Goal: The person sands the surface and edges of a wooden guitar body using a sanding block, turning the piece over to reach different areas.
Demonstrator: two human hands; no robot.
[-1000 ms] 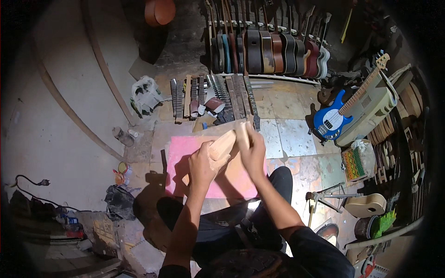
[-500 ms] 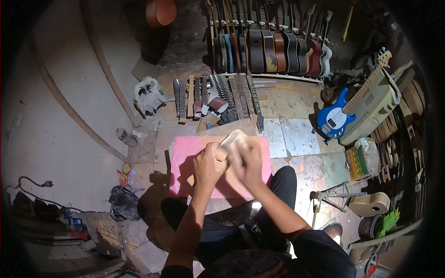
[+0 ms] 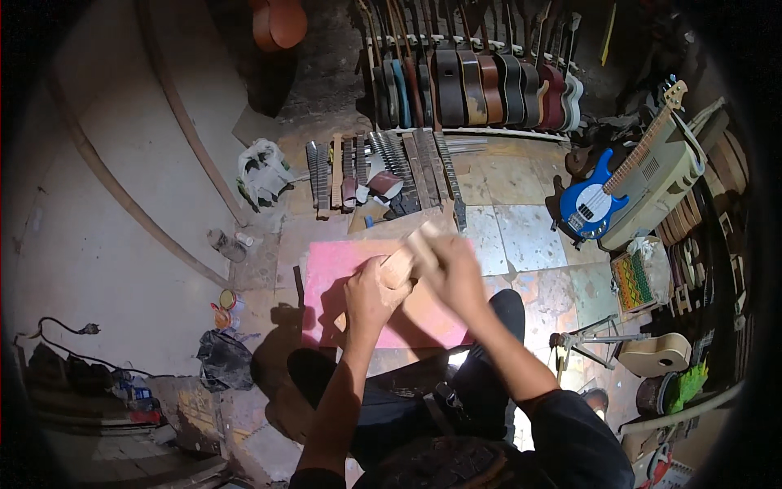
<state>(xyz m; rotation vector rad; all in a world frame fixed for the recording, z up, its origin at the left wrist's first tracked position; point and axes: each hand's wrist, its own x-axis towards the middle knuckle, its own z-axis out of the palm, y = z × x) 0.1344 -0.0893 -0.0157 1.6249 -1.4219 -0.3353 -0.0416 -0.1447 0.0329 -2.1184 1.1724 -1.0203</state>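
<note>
My left hand [image 3: 371,293] grips a pale, shaped piece of wood [image 3: 395,269] above a pink board [image 3: 326,259]. My right hand [image 3: 456,277], smeared by motion, is closed on a small pale wooden block [image 3: 419,248] that it holds against or just over the upper end of that piece; I cannot tell whether they touch. A light brown wooden sheet lies on the pink board under my hands, mostly hidden by them and by shadow. My dark-clothed knees are on both sides of the board.
Guitar necks [image 3: 354,159] lie beyond the board, before a rack of guitars [image 3: 448,85]. A blue bass [image 3: 595,204] leans at the right, above a metal stand [image 3: 586,342] and a pale guitar body [image 3: 652,352]. Cans [image 3: 228,306] and a black bag [image 3: 221,359] lie at the left.
My right hand has worked back and forth with the block over the held piece, moving down-left and then back right. My left hand has shifted slightly right, still holding the wood.
</note>
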